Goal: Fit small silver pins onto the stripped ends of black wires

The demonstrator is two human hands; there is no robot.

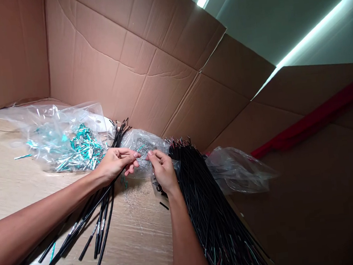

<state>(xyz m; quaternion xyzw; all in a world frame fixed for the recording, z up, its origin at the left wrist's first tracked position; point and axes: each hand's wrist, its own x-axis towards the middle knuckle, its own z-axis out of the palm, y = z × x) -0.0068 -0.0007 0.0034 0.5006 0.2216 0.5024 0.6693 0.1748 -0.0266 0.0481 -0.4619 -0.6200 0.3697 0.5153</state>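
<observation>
My left hand (121,160) is closed in a pinch, thumb against forefinger, over a bundle of thin black cables (103,198). What sits between those fingertips is too small to make out. Just to the right, my right hand (164,169) also pinches something tiny that I cannot name, its fingertips a short gap from the left ones. A small teal sliver (141,147) shows just above the fingertips; whether it is held cannot be told. Behind both hands lies a clear plastic bag (149,140) of fine silvery bits.
At the left, a clear bag (65,149) holds teal and silver strips. A thick mass of black cables (207,196) runs down the right side, beside another clear bag (239,170). Silvery crumbs (136,201) litter the wooden table (137,244). Cardboard walls (103,52) stand behind.
</observation>
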